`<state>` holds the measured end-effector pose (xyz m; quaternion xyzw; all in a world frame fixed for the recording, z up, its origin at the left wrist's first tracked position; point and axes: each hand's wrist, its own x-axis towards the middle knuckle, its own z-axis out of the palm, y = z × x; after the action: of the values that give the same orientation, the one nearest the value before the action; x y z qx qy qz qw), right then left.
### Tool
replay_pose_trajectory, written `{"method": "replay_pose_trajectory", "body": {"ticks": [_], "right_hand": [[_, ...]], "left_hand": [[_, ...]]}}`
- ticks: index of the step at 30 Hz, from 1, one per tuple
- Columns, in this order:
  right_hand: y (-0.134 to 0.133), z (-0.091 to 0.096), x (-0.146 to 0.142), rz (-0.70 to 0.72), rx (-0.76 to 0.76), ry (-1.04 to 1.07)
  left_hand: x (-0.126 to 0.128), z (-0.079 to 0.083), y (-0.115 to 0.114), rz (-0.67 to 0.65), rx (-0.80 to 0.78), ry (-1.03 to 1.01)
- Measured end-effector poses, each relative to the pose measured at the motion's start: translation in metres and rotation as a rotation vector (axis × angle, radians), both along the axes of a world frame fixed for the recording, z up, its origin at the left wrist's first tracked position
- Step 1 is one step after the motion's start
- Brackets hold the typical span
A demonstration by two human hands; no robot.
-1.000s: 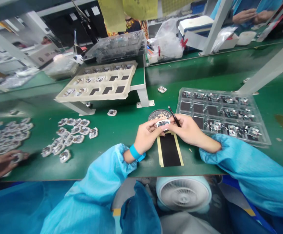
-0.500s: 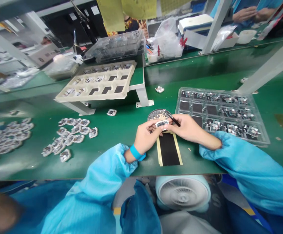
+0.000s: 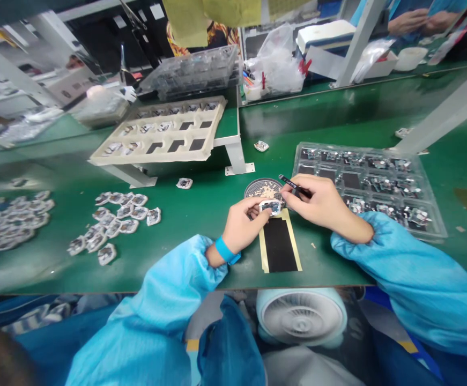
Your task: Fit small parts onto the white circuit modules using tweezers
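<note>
At the near edge, below the bench, we see a pale blue fan (image 3: pixel 301 319) w/ a round grille. On the green bench (image 3: pixel 201 262), near ctr, lies a black pad (image 3: pixel 280 245) w/ yellow tape strips along its left & right sides.

Just beyond, our left hand (image 3: pixel 243 228), w/ a blue wristband (image 3: pixel 225 250), pinches a small white-rimmed part (image 3: pixel 269 207) btwn thumb & fingers, over the pad's far end. Our right hand (image 3: pixel 317 203), just right of the part, has its fingers closed around a slim black tool (image 3: pixel 293 185) whose exposed end points far-left. Both arms wear light blue sleeves.

Far side of our hands: a round gray dish (image 3: pixel 251 188) w/ small tan bits. Right: a clear tray (image 3: pixel 439 231) w/ rows of electronic pcs, some cells showing only black lining. Left: a group of similar white-rimmed pcs (image 3: pixel 113 229), another batch (image 3: pixel 16 225) farther left, blurry.

Farther, left of ctr, a cream tray (image 3: pixel 153 157) tilts on a raised stand (image 3: pixel 235 145); some pockets hold pcs, others show black. Far ctr: a clear plastic bag (image 3: pixel 277 59). Far right: a co-worker's hands (image 3: pixel 414 22), close tog.; we can't tell if they grip anything.
</note>
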<state>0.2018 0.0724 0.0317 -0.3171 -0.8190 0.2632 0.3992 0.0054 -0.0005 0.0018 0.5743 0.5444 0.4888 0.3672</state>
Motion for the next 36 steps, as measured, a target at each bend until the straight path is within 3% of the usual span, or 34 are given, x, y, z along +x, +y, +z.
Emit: {"method": "replay_pose_trajectory", "body": {"ticks": [3,7,14,19,26,29,32,36], "right_hand": [[0.002,-0.002,0.000,0.111,0.039,0.043],[0.002,-0.011,-0.002,0.240,0.131,0.016],[-0.002,-0.017,-0.001,0.268,0.238,-0.003],[-0.004,-0.016,-0.001,0.274,0.236,-0.048],[-0.002,-0.020,-0.003,0.318,0.194,-0.063],[0.006,-0.021,-0.004,0.205,0.211,-0.096],[0.015,-0.023,-0.005,0.047,0.254,-0.309],[0.019,-0.029,-0.003,0.005,0.232,-0.464]], "left_hand": [[-0.001,0.001,-0.001,0.007,0.148,0.195],[-0.002,0.002,-0.001,0.007,0.204,0.269],[-0.005,0.001,0.000,0.000,0.238,0.329],[-0.005,0.003,-0.002,-0.008,0.274,0.414],[-0.010,0.007,-0.001,-0.021,0.194,0.493],[-0.029,0.012,0.010,0.049,0.116,0.588],[-0.063,0.012,0.031,0.200,0.011,0.670],[-0.112,0.008,0.066,0.422,-0.127,0.744]]}}
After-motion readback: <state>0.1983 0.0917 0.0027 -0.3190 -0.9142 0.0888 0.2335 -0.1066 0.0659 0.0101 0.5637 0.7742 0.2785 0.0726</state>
